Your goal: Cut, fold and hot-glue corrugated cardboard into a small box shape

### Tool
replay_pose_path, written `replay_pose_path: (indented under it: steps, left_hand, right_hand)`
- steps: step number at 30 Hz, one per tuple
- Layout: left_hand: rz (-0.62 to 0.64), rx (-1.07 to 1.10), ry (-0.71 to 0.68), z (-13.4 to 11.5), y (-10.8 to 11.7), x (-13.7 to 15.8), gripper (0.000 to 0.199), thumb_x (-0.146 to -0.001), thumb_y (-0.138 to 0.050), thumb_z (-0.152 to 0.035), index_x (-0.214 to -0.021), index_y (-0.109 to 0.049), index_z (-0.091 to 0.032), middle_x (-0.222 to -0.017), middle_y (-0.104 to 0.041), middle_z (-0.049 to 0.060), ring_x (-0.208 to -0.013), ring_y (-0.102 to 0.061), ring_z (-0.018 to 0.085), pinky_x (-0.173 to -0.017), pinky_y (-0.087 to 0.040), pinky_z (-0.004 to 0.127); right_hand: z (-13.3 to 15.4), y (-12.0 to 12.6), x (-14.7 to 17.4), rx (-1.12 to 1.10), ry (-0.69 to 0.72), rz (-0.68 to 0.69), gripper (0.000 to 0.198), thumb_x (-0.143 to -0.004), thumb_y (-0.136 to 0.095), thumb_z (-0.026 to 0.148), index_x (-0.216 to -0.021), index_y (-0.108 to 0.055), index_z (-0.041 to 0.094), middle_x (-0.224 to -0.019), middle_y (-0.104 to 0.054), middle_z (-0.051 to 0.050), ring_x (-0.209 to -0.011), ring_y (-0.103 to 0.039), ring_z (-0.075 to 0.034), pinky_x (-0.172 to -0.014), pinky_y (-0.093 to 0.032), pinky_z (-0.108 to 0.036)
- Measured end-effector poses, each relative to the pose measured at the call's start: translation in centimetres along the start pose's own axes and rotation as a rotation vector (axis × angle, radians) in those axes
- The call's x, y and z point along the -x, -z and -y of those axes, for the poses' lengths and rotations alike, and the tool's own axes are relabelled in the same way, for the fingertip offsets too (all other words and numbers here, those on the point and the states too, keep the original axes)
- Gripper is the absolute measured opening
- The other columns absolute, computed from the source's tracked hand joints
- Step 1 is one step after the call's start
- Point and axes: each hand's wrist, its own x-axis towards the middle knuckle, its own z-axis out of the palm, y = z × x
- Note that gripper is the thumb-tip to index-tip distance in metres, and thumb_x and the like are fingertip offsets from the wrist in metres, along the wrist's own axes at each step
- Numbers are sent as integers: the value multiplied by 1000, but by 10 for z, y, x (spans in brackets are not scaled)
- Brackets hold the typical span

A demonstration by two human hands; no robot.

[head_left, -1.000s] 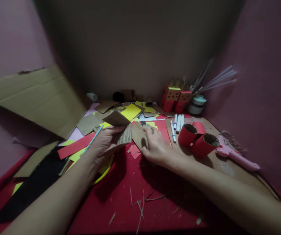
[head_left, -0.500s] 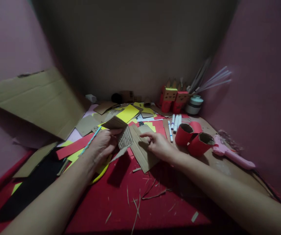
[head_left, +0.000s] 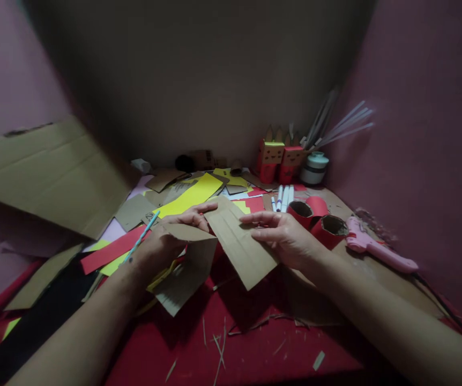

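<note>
My left hand (head_left: 164, 238) is closed on a folded piece of cardboard (head_left: 194, 268), whose lower flap hangs over the red cloth. Its fingertips also reach the upper left corner of a flat cardboard rectangle (head_left: 242, 244). My right hand (head_left: 293, 236) grips that rectangle along its right edge, holding it tilted above the table. Yellow scissor handles (head_left: 161, 279), partly covered, lie under the left hand. Beside the left wrist is a light blue stick (head_left: 144, 231).
Red-covered tubes (head_left: 330, 231) and a pink glue gun (head_left: 379, 247) lie to the right, near white markers (head_left: 285, 197). Two decorated boxes (head_left: 271, 155) and a jar (head_left: 314, 167) stand behind. A large cardboard sheet (head_left: 50, 171) leans at left. Fibre scraps litter the red cloth (head_left: 191, 354).
My right hand has gone from pointing at the flat cardboard to gripping it, and the piece is lifted. The folded cardboard in my left hand has turned and tipped lower.
</note>
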Motion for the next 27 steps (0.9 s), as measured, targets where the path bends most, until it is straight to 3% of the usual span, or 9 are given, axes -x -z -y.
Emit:
replay_pose_path:
  steps: [4, 9, 13, 16, 19, 24, 27]
  left_hand:
    - [29, 80, 21, -4, -2, 4, 11, -77, -63, -30, -76, -68, -21, -145, -47, 6, -130, -43, 35, -90, -42, 40]
    - [44, 37, -41, -6, -7, 5, 6, -77, -68, -26, -76, -69, -19, -136, -56, 10, -135, -38, 36, -106, -32, 43]
    - [65, 133, -27, -9, -8, 7, 16, -71, -76, -35, -77, -70, -21, -130, -60, 9, -134, -39, 37, -110, -29, 44]
    - [105, 213, 4, -12, -10, 10, 21, -71, -77, -39, -78, -69, -21, -127, -61, 9, -131, -44, 35, -107, -35, 42]
    - [133, 280, 9, -13, -12, 10, 23, -71, -77, -39, -80, -68, -20, -122, -63, 10, -124, -51, 33, -105, -39, 41]
    - [131, 322, 10, -18, -16, 14, 6, -75, -70, -18, -81, -70, -18, -98, -72, 7, -117, -59, 26, -107, -40, 35]
    - [85, 392, 100, -27, -20, 18, 14, -72, -63, -10, -79, -71, -18, -92, -73, 6, -114, -62, 25, -103, -44, 32]
  right_hand:
    - [6, -4, 11, 1, -33, 144, 53, -52, -79, 5, -102, -72, 21, -99, -69, -4, -89, -63, -18, -77, -48, -32]
    - [4, -7, 15, -52, -116, 218, 56, -49, -81, 3, -101, -73, 22, -102, -70, -4, -88, -65, -17, -75, -51, -30]
    - [2, -7, 16, -114, 9, 188, 42, -51, -82, 5, -89, -75, 23, -87, -71, 1, -80, -64, -13, -66, -51, -23]
    - [1, -6, 17, -57, 89, 159, 39, -56, -82, 7, -89, -75, 26, -84, -70, 3, -75, -63, -11, -61, -50, -21]
    - [-2, -6, 16, 111, 210, 101, 42, -61, -82, 12, -99, -73, 28, -91, -71, 2, -79, -63, -12, -69, -52, -24]
    - [1, -3, 16, 459, 503, -13, 28, -76, -74, 21, -102, -73, 30, -94, -68, -1, -87, -62, -16, -83, -51, -36]
    - [11, -1, 20, 763, 702, -83, 26, -72, -76, 19, -96, -74, 28, -96, -61, -4, -96, -58, -21, -90, -48, -41]
